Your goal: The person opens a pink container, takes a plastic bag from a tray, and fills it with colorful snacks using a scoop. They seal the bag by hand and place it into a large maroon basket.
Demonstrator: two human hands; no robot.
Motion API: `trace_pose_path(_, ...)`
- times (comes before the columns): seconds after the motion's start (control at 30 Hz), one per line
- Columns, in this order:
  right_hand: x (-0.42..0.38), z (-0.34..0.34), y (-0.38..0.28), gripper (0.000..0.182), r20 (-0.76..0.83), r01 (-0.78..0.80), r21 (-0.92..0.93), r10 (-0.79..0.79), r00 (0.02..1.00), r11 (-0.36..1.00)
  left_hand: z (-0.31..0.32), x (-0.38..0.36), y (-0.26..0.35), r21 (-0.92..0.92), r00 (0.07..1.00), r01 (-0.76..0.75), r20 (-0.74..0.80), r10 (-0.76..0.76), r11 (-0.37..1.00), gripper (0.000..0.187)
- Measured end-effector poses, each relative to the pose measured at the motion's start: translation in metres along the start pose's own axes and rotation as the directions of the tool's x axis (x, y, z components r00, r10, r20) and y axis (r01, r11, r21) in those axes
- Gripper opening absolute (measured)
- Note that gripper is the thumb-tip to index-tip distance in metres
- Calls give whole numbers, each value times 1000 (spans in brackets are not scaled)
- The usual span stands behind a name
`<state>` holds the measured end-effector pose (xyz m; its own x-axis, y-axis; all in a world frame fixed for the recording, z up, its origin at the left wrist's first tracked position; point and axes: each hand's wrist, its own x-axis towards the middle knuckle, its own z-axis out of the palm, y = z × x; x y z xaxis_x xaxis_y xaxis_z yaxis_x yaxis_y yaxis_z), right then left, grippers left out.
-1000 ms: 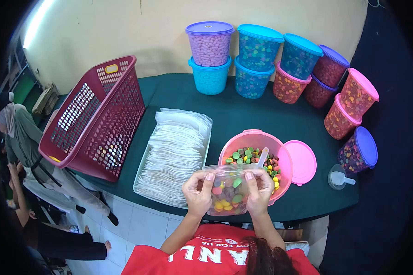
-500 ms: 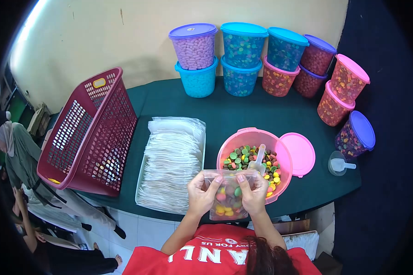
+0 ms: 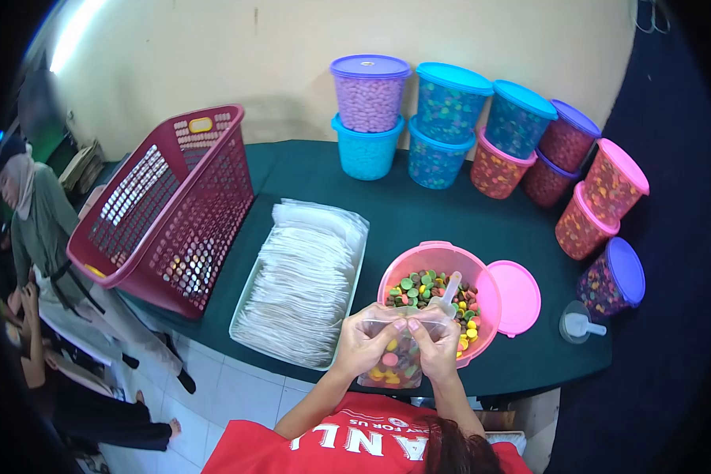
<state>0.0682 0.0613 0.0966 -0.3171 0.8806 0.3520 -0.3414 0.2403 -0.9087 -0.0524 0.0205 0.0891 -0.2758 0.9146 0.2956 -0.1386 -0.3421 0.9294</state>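
A clear plastic pouch (image 3: 390, 374) part-filled with yellow, pink, green and brown candies hangs upright between my hands. My left hand (image 3: 362, 344) pinches its top edge on the left, and my right hand (image 3: 438, 343) pinches it on the right, thumbs close together near the middle. Just beyond them stands a pink tub (image 3: 488, 288) of coloured button-shaped candies (image 3: 420, 286). A translucent scoop (image 3: 451, 289) rests in the tub, its handle pointing up. The tub's near side is partly hidden by my hands.
A tray (image 3: 362, 272) of stacked white pouches (image 3: 300, 292) lies left, beside a maroon basket (image 3: 189, 205). A pink lid (image 3: 520, 299) and a small cup with a scoop (image 3: 583, 324) sit right. Several lidded candy tubs (image 3: 450, 110) line the back. People (image 3: 55, 213) are at far left.
My thumbs have come closer together along the pouch's top edge. The camera view has shifted and tilted, so the tubs and basket appear moved.
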Motion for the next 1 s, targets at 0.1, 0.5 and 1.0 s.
trace_pose_path(0.1, 2, -2, -1, 12, 49, -24, 34, 22, 999, 999, -3, -3, 6, -50, 993, 113, 32, -111, 992, 11)
trace_pose_path(0.5, -3, -3, -9, 9, 295, 205, -271, -122, 948, 941, -24, -31, 46, 291, 994, -37, 114, 4, 956, 14)
trace_pose_path(1.0, -5, -10, -83, 10, 633, 356, -310, -88, 769, 882, -65, -60, 128, 661, 863, -461, 490, 126, 592, 12)
